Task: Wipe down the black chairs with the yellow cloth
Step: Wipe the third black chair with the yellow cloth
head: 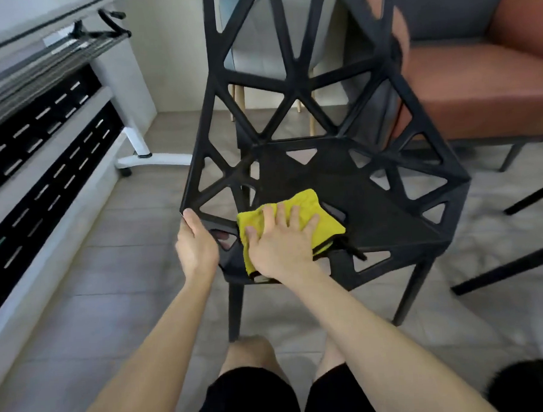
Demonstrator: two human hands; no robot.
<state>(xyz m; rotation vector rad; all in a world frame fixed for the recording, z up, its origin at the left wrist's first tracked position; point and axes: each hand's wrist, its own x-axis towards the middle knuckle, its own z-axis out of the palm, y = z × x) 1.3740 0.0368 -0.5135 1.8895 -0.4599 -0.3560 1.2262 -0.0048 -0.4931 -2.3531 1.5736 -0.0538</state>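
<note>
Now my right hand (281, 242) lies flat, fingers spread, pressing the yellow cloth (310, 204) onto the seat of the black chair (373, 207), toward 7 o'clock of the seat. My left hand (195, 243), at 9 o'clock from the cloth, grips the chair's rim, fingers curled under. An orange sofa (476, 88) stands at 2 o'clock.

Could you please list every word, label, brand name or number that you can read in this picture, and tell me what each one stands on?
There is no readable text in this view.
The black chair and the yellow cloth show no lettering or label.
The black panels on the left carry rows of pale dashes; these are blurred marks, not letters or numbers.
</note>
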